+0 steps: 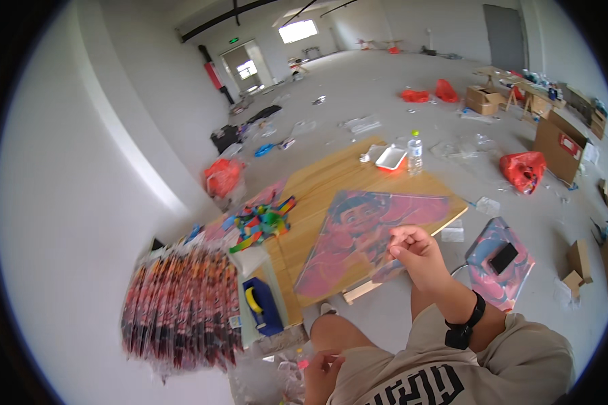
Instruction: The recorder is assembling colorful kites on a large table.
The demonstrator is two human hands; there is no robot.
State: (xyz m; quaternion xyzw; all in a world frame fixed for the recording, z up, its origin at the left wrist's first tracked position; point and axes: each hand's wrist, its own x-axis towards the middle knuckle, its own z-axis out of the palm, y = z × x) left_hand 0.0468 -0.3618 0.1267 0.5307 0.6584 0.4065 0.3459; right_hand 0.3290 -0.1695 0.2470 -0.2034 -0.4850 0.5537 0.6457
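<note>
My right hand (417,250) is raised over the near right part of a wooden table (317,172), thumb and fingertips pinched together. Whatever they hold, if anything, is too small to make out. Below and left of it, a shiny pink printed sheet (358,233) with a cartoon figure lies on the tabletop, its right corner close to the table's edge. My left hand (323,371) is low by my lap, with the fingers curled in and partly hidden. A black band with a dark device (461,331) circles my right wrist.
Bundled packets (182,304) in plastic hang at left beside a blue tape dispenser (267,307) and multicoloured strips (263,223). A bottle (414,154) and white tray (390,158) stand at the far edge. On the floor lie a phone (503,258), red bags (522,170) and cartons (557,147).
</note>
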